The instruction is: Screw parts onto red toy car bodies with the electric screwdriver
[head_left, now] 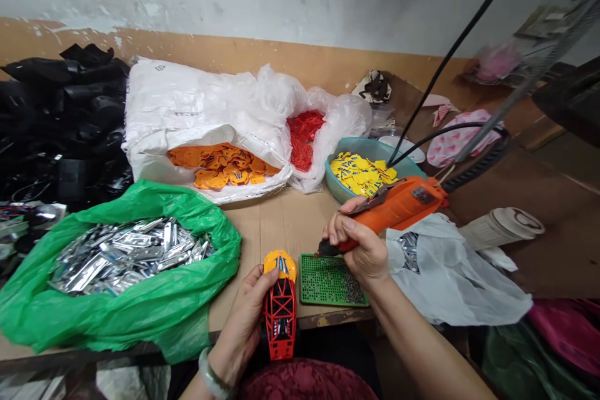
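My left hand is closed around a toy car body with a red lattice frame and a yellow-orange rounded end, held at the table's front edge. The thumb presses on the yellow-orange end. In my right hand is an orange electric screwdriver, tilted, its dark tip pointing left and down over a green perforated tray. Small dark screws lie in that tray, mostly on its right side. The fingers wrap round the front of the screwdriver, and its cable runs off to the upper right.
A green plastic bag of shiny metal pieces stands left. Behind are a white sack of orange parts, a clear bag of red parts and a teal bowl of yellow parts. A white bag lies right; black parts are piled far left.
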`<state>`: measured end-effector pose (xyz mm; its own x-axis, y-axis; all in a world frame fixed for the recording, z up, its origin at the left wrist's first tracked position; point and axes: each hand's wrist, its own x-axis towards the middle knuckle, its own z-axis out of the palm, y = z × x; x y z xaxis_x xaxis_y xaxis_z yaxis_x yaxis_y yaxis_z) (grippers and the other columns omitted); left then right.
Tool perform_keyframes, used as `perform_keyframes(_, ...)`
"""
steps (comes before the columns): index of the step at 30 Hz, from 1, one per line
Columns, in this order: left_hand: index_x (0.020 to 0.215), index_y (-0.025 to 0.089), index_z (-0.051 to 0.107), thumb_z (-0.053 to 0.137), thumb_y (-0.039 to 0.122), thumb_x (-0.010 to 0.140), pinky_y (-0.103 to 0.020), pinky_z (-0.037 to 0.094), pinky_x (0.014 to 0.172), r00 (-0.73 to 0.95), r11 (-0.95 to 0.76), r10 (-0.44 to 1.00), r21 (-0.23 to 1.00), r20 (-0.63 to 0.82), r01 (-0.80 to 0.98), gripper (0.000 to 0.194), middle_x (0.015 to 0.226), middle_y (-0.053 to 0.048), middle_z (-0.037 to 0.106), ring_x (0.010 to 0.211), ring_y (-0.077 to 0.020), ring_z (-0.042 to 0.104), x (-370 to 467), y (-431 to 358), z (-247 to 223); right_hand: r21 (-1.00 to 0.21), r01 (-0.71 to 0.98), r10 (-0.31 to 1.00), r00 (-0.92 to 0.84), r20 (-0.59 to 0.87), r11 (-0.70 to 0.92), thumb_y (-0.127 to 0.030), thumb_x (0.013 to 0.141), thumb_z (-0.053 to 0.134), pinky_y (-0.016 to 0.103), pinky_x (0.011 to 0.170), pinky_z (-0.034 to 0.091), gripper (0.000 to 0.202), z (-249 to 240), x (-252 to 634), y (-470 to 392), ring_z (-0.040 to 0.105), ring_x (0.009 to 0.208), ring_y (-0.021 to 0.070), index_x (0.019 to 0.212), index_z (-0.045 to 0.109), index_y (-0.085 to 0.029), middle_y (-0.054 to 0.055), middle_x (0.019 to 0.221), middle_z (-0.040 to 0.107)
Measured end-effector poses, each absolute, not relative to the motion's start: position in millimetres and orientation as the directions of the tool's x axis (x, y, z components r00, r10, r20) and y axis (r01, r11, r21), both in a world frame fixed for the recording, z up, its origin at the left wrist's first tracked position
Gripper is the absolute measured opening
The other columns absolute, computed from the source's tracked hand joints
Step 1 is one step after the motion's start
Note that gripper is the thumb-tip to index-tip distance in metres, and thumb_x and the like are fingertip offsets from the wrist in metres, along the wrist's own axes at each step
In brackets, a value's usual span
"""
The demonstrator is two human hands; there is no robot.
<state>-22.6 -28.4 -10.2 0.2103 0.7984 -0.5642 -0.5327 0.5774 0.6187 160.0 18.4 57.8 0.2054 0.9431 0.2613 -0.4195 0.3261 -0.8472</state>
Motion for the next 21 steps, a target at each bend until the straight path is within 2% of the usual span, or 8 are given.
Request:
perform_keyframes(10, 0.093, 0.014, 0.066, 0.087, 0.036, 0.067, -0.022, 0.048, 0.053, 0.184, 0.536, 0.831, 0.667, -0.524, -0.518, 0.04, 0.069, -0.001, 0.074, 0.053, -0.0116, 0.063, -21, -22, -11, -0.803, -0.523, 0.957, 0.11, 0.268, 0.285, -0.029, 0.075, 0.074, 0.031, 0.051, 0.048, 0.022, 68, 133, 19, 0.047, 0.043, 0.0132, 0.09, 0.059, -0.023, -0.009, 0.049, 0.05)
perform_keyframes(15, 0.095, 0.015, 0.065, 0.084, 0.039, 0.069, -0.022, 0.046, 0.055, 0.151, 0.503, 0.857, 0.734, -0.493, -0.456, 0.04, 0.077, -0.003, 0.074, 0.058, -0.0123, 0.063, -22, -19, -11, -0.805, -0.523, 0.958, 0.097, 0.27, 0.28, -0.03, 0.076, 0.073, 0.031, 0.051, 0.046, 0.022, 68, 126, 22, 0.047, 0.042, 0.0135, 0.09, 0.058, -0.022, -0.009, 0.049, 0.049)
perform_keyframes(18, 0.096, 0.016, 0.065, 0.081, 0.04, 0.071, -0.025, 0.048, 0.063, 0.069, 0.397, 0.914, 0.851, -0.399, -0.343, 0.038, 0.085, -0.003, 0.073, 0.069, -0.0153, 0.065, -23, -17, -15, -0.797, -0.528, 0.954, 0.101, 0.284, 0.293, -0.03, 0.076, 0.073, 0.032, 0.051, 0.047, 0.022, 70, 123, 23, 0.047, 0.042, 0.0134, 0.089, 0.058, -0.022, -0.009, 0.049, 0.048)
perform_keyframes(21, 0.094, 0.017, 0.065, 0.075, 0.043, 0.075, -0.028, 0.049, 0.071, 0.005, 0.265, 0.964, 0.953, -0.267, -0.149, 0.034, 0.088, -0.004, 0.072, 0.079, -0.0197, 0.065, -25, -16, -23, -0.799, -0.517, 0.95, 0.105, 0.295, 0.305, -0.031, 0.076, 0.072, 0.034, 0.053, 0.048, 0.022, 70, 122, 25, 0.047, 0.041, 0.0138, 0.09, 0.058, -0.023, -0.009, 0.048, 0.047)
